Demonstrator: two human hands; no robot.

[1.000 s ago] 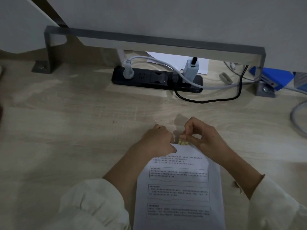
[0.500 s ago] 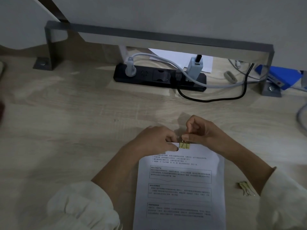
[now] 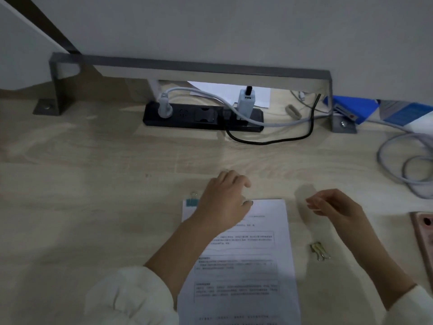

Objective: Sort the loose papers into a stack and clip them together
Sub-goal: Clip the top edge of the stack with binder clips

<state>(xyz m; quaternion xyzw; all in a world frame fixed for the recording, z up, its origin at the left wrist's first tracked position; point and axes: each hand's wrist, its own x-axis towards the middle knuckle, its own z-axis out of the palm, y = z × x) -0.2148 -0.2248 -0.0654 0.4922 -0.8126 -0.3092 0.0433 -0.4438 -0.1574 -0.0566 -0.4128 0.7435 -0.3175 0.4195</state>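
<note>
A stack of printed papers (image 3: 246,266) lies on the wooden desk in front of me. A teal binder clip (image 3: 192,202) sits on the stack's top left corner. My left hand (image 3: 225,202) rests palm down on the top of the stack with its fingers spread, just right of that clip. My right hand (image 3: 335,207) hovers above the desk to the right of the papers; it is blurred, its fingers are loosely apart, and I see nothing in them. A yellow binder clip (image 3: 319,250) lies loose on the desk below my right hand.
A black power strip (image 3: 201,117) with plugs and cables lies at the back under a grey metal frame (image 3: 187,68). Coiled grey cable (image 3: 407,167) sits at the right. A pink phone (image 3: 424,240) lies at the right edge. Blue boxes (image 3: 351,109) stand at the back right.
My right hand has left the papers' top edge and moved right. The yellow clip it pinched there is no longer seen on that edge. My left hand now lies flat.
</note>
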